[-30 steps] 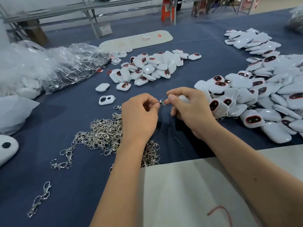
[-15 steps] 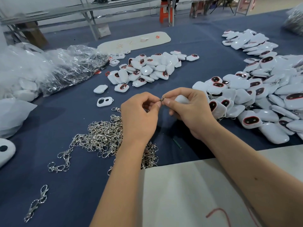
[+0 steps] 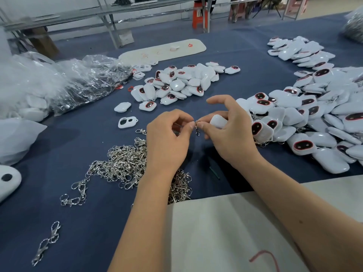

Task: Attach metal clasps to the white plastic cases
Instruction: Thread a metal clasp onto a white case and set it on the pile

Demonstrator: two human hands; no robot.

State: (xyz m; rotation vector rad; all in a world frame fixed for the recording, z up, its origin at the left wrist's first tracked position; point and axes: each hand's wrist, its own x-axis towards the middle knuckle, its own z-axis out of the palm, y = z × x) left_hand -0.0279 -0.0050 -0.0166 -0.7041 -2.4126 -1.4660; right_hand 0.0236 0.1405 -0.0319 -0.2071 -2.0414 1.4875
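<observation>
Left hand (image 3: 169,142): fingers curled, grip pinching a clasp (image 3: 197,127) at its ring.
Right hand (image 3: 229,134): thumb and lower fingers grip a white case (image 3: 218,121); forefinger lifted free.
Clasp: hangs between both hands, above the blue surface (image 3: 88,222), touching the case's edge.
Loose clasps (image 3: 125,165): heaped below the left hand.
Cases (image 3: 314,118): piled right and beyond.
Writing: red marks on a far white board (image 3: 163,50), unreadable.

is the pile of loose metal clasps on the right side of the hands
No, the pile of loose metal clasps lies on the blue cloth left of the left hand.
</observation>
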